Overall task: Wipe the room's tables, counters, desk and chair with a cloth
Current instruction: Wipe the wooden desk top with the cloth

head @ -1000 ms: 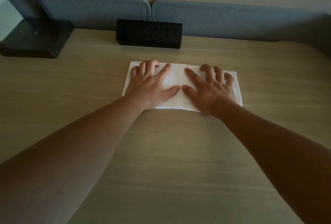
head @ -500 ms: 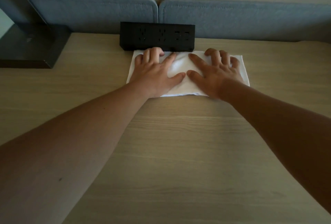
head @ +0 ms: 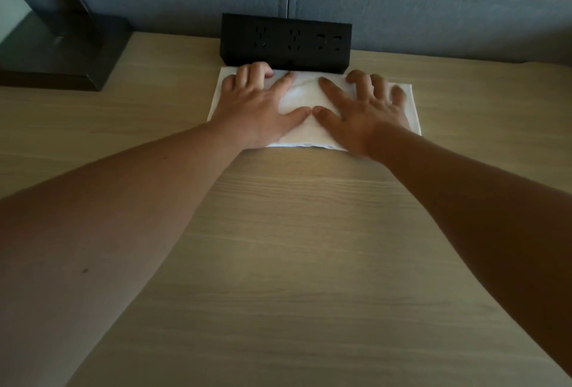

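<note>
Where the wooden desk meets the grey padded panels at the back, a black socket box stands along the far edge, and the white cloth lies flat just in front of it. The cloth's far edge touches the box's base on the left half; on the right it runs past the end of the box. No room beyond the cloth on the left half. Bare wood to the right of the cloth, out to the desk's right edge. To the left, open wood up to a dark lamp base in the far left corner. Broad bare desk on the near side, crossed only by the two forearms.

The cloth is a folded rectangle, long axis left to right, parallel to the box and the back edge; the right end sits slightly nearer than the left.

Left hand is palm down on the left half, fingers spread and nearly straight, pressing, gripping nothing; its fingertips reach the box. Right hand is the same on the right half: fingers fanned, flat, pressing. The two thumb tips almost meet at the middle of the cloth.
</note>
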